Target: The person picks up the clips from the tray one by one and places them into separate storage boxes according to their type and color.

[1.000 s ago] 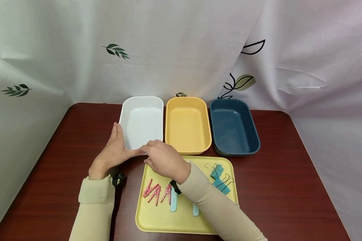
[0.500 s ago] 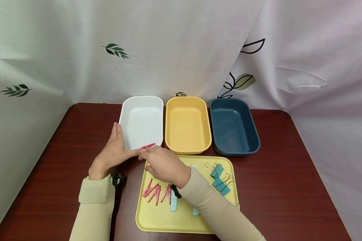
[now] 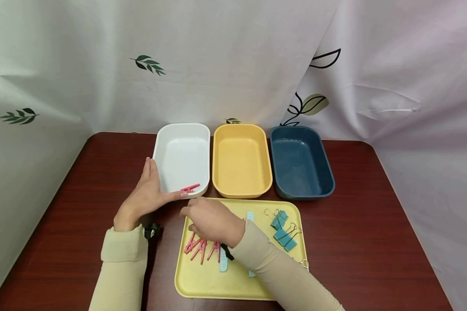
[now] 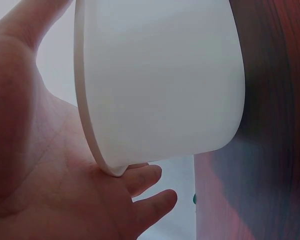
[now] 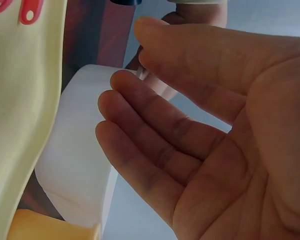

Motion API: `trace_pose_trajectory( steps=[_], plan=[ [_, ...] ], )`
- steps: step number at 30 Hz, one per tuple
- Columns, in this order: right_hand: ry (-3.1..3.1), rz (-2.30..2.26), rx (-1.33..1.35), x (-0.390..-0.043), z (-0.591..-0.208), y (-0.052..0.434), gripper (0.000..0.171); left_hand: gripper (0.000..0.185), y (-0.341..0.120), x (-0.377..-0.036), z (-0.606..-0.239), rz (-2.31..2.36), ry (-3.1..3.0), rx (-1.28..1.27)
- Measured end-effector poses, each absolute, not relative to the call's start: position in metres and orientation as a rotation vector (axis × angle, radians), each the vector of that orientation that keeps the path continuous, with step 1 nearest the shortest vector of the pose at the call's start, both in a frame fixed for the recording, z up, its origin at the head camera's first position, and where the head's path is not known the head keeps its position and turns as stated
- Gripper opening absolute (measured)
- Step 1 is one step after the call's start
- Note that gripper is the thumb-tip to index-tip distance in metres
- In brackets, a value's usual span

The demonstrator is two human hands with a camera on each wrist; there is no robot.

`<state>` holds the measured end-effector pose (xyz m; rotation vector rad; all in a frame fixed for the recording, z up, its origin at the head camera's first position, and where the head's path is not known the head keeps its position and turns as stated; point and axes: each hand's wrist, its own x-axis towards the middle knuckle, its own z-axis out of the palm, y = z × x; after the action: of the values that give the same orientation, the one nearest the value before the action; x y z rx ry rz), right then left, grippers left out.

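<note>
A pink clothespin lies inside the white bin at its near end. My left hand rests on that bin's near left corner, fingers straight along the left side and thumb laid along the front rim. Just in front of the bin, over the top left of the yellow tray, hovers my right hand. In the right wrist view its fingers are relaxed and nothing is between them. Several more pink clothespins lie on the tray below it, partly covered by the hand.
A yellow bin and a dark blue bin stand right of the white one. On the tray are teal binder clips and light blue ridged strips, partly hidden by the right arm. A patterned curtain hangs behind the table.
My right hand has let go of a pink clothespin, which has dropped into the white bin, and has drawn back toward the tray. The left hand has stayed put.
</note>
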<state>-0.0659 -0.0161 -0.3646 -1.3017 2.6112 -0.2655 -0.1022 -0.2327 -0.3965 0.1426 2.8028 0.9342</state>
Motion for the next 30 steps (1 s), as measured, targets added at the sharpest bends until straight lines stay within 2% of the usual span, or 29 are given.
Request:
trace_pose_trajectory(
  steps=[30],
  plan=[
    [2.511,-0.282,-1.244,-0.055,-0.381,-0.017,0.029,0.139,-0.234,-0.101,-0.396,0.936,2.786,0.129]
  ],
)
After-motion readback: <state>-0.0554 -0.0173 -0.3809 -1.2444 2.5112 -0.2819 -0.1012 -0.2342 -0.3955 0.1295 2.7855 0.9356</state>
